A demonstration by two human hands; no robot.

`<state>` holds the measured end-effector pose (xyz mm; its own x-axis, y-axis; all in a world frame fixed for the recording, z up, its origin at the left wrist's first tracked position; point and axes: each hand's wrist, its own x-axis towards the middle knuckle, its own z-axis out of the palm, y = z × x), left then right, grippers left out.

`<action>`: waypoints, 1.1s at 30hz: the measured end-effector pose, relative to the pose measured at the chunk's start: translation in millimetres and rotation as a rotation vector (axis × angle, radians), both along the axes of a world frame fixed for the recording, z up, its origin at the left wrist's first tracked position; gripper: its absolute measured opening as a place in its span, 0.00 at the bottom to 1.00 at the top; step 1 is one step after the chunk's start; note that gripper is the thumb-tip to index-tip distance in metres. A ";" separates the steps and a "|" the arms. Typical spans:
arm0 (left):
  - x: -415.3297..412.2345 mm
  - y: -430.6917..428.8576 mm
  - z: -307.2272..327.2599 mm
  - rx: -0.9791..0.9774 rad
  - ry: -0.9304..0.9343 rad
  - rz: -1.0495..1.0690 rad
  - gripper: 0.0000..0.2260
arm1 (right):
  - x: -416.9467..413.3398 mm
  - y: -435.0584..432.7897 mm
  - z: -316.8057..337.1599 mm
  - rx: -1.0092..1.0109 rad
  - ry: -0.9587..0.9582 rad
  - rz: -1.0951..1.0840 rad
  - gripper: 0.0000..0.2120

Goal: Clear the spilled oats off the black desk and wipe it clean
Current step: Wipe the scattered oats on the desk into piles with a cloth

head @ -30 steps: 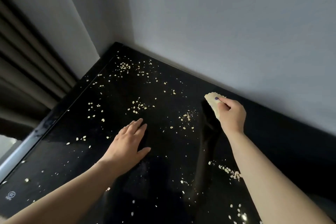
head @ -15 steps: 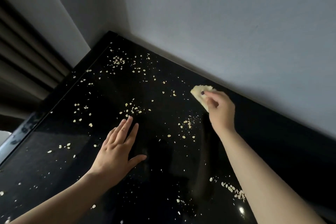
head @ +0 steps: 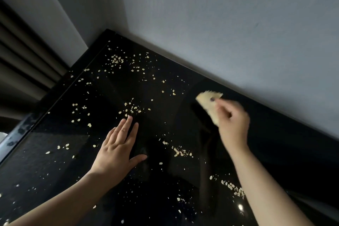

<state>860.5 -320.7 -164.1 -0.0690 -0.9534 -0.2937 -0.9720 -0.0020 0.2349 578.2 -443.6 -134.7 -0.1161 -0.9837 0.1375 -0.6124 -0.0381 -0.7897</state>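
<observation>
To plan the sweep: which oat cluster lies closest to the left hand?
The cluster just beyond the fingers of the left hand; the others lie clearly apart.

Oats (head: 132,108) scattered on black desk (head: 55,161), left hand (head: 117,150) flat, right hand (head: 233,121) gripping yellow cloth (head: 207,101)

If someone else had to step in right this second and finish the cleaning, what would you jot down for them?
Left hand: flat, fingers straight, on the desk beside the middle patch of oats.
Right hand: pinches a yellow cloth near the wall.
Done: the strip by the right hand looks mostly clear.
To do: oats lie scattered from the far corner to the near edge; gather them, then wipe.
</observation>
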 end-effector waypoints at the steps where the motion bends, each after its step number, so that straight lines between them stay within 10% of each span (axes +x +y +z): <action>1: -0.1 -0.1 -0.3 -0.003 -0.003 0.001 0.40 | -8.4 -19.1 -2.2 -0.030 0.018 -0.097 0.10; 6: -0.3 1.1 -1.7 -0.014 -0.013 0.003 0.40 | -41.1 -67.4 -29.5 0.130 0.016 -0.366 0.11; 20: -0.7 0.9 -5.4 -0.029 -0.031 -0.001 0.40 | 40.0 89.4 -20.1 0.296 -0.107 0.213 0.12; 33: -1.2 0.1 -7.5 -0.062 -0.057 -0.002 0.40 | 56.8 -96.1 -30.6 0.108 0.065 -0.145 0.12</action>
